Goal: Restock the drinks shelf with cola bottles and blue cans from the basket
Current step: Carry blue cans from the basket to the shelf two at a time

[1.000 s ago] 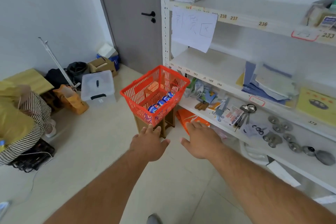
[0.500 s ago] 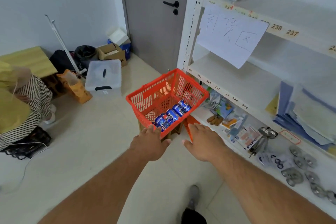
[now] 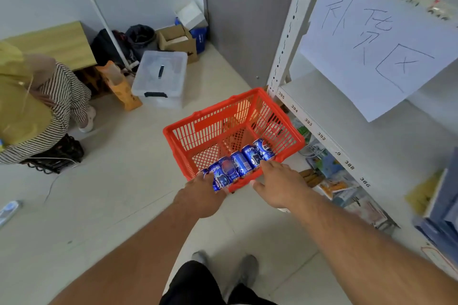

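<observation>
A red plastic basket (image 3: 208, 129) stands on the floor against the white shelf unit (image 3: 347, 116). Several blue cans (image 3: 238, 166) lie in a row along its near side. No cola bottle shows in it. My left hand (image 3: 200, 195) reaches over the near rim, its fingers spread and touching the leftmost can. My right hand (image 3: 280, 183) is at the near rim beside the rightmost can, fingers straight, holding nothing. A hand-written paper sign (image 3: 376, 42) hangs over the bare shelf board.
A seated person in striped clothes (image 3: 57, 96) is at the left. A clear lidded box (image 3: 161, 77), cardboard boxes (image 3: 177, 41) and a grey door (image 3: 245, 20) lie beyond the basket. Small goods crowd the lower shelf (image 3: 332, 181). My feet (image 3: 223, 267) are below.
I have stepped closer to the basket. Both hands went forward from mid-air to its near rim, and the left fingers now touch a can.
</observation>
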The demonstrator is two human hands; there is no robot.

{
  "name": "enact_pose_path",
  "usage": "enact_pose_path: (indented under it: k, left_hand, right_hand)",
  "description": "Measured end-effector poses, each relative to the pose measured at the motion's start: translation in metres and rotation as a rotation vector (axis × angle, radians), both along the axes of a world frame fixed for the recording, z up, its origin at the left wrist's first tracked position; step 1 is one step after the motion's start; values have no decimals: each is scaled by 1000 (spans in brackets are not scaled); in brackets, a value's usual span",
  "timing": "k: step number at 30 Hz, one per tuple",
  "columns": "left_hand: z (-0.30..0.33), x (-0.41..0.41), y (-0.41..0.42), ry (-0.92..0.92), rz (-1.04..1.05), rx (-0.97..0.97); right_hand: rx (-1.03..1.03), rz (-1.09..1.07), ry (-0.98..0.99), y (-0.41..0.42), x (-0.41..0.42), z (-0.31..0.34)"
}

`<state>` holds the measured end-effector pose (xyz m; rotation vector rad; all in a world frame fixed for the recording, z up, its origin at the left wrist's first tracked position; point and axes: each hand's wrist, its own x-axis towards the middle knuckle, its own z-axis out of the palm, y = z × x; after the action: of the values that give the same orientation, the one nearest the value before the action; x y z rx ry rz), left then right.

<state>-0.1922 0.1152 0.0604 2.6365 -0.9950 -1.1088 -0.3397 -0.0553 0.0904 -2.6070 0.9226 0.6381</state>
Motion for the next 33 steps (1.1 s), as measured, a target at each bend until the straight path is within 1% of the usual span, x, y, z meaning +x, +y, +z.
enact_pose_path:
  k: [3, 6, 11, 15, 22, 25, 29, 31, 33]
  left_hand:
    - [-9, 12, -17, 21, 48, -11]
    - [-34, 27, -32, 50, 88, 3]
    - [-125, 50, -49, 212, 206, -33]
    - [-149, 54, -59, 258, 296, 6]
    - [-137, 60, -90, 280, 450, 81]
    - [-160, 60, -104, 315, 565, 123]
    - [-220, 51, -113, 345, 761, 133]
    - [-220, 47, -123, 359, 868, 130]
    - [-220, 43, -134, 324, 962, 141]
  right_hand:
    - [20, 23, 18, -18, 22, -11]
    - [28, 30, 38, -34, 40, -21]
    - [31, 30, 110, -58, 67, -41]
    - [43, 59, 157, -71, 89, -59]
    - [108, 132, 231, -85, 125, -107]
    - [140, 161, 255, -95, 135, -134]
    - [204, 163, 289, -106, 142, -174]
    - [237, 158, 305, -108, 143, -193]
    - [265, 160, 326, -109, 145, -207]
